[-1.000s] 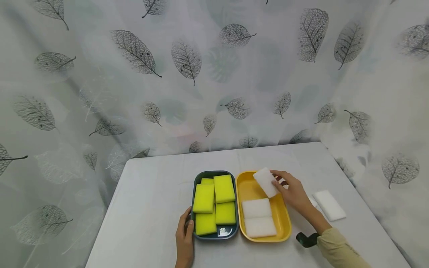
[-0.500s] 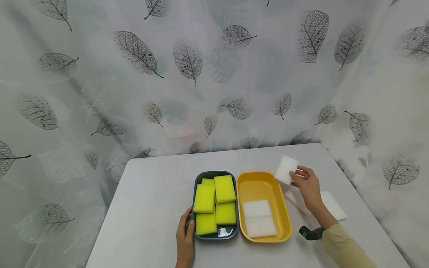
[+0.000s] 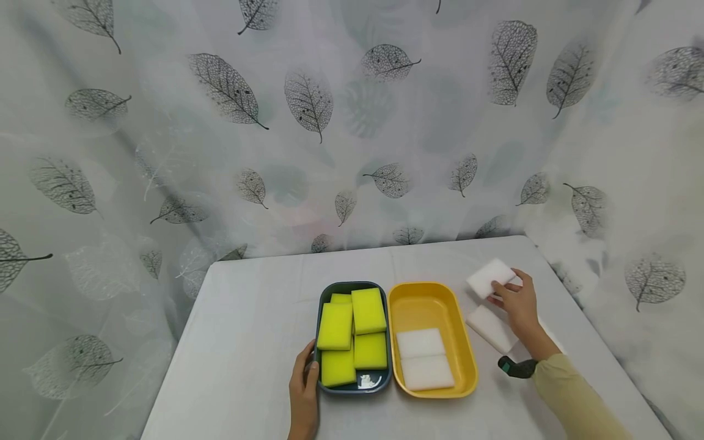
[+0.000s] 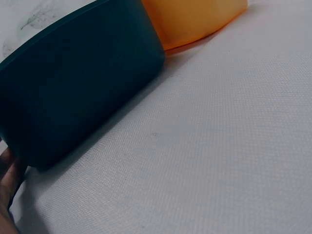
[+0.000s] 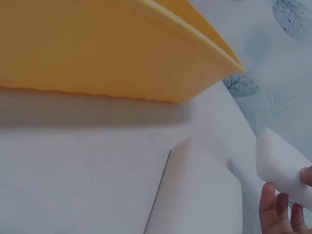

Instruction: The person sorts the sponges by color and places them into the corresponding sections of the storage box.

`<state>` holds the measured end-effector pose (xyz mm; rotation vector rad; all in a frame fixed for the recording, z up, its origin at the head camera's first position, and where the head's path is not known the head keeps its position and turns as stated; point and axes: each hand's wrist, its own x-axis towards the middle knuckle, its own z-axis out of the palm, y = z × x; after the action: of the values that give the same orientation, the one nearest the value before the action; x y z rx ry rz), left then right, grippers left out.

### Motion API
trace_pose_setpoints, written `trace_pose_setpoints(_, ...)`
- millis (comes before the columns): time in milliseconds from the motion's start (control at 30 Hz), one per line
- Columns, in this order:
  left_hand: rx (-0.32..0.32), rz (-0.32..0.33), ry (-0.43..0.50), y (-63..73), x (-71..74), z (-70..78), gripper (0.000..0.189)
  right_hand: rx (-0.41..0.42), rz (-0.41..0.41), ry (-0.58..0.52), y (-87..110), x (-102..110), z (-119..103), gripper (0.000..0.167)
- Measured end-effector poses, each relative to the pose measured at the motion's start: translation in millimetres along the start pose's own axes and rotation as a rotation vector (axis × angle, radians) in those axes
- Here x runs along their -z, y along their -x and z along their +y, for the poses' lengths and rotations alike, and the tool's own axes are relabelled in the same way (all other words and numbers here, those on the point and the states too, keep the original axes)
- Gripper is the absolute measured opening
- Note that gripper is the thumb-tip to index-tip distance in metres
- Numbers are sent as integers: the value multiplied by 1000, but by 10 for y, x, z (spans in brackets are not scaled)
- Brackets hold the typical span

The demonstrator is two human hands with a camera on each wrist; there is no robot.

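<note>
White sponge (image 3: 488, 278) in the right hand (image 3: 520, 302) sits tilted above the table (image 3: 264, 318), toward the table's far right corner and just off the far right corner of the yellow tray (image 3: 419, 308). Thumb and fingers of that hand pinch it: the thumb presses one face, and the right wrist view shows three fingertips at its underside, slightly apart from one another. A second sponge (image 3: 491, 329) lies flat on the table near the right edge of the yellow tray, with the right hand just beyond it. Inside the yellow tray, the upper white block (image 3: 420, 343) and the lower white block (image 3: 428, 373) lie edge to edge at the near end. Just beside that tray's left edge stands the dark tray (image 4: 83, 87), holding at least five yellow sponges (image 3: 334, 327), some overlapping. The left hand (image 3: 304, 391) rests against the dark tray's left edge toward its near left corner, thumb spread away from the forefinger; how the remaining fingers lie I cannot tell. A black piece (image 3: 518, 368) shows at the right wrist beside a tan sleeve (image 3: 574, 394). Behind the table's far edge hangs a leaf-printed curtain (image 3: 341, 159).
</note>
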<state>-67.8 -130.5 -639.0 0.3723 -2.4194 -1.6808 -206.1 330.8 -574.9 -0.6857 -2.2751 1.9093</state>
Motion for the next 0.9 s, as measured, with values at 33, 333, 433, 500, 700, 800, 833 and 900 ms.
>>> trace_pose_setpoints(33,1,-1,-1,0,1,1,41,0,-4,24,-18,6,15,82)
trace_pose_setpoints(333,19,-5,-6,1,0,19,41,33,-26,360,-139,60,95,77)
trace_pose_setpoints(433,22,-6,-3,-2,-4,21,41,67,0,470,-159,58,110,74)
trace_pose_setpoints(500,25,-9,-4,-4,-9,21,41,104,12,526,-162,63,113,73)
trace_pose_setpoints(700,26,-17,-12,-9,-14,34,43,185,30,664,-148,48,91,70)
trace_pose_setpoints(800,33,-10,-16,-3,-12,54,43,180,34,713,-139,29,81,71)
trace_pose_setpoints(833,35,-6,-16,0,-10,64,43,178,36,724,-137,22,81,71)
trace_pose_setpoints(900,37,8,-16,5,-7,88,42,175,37,751,-138,5,89,71)
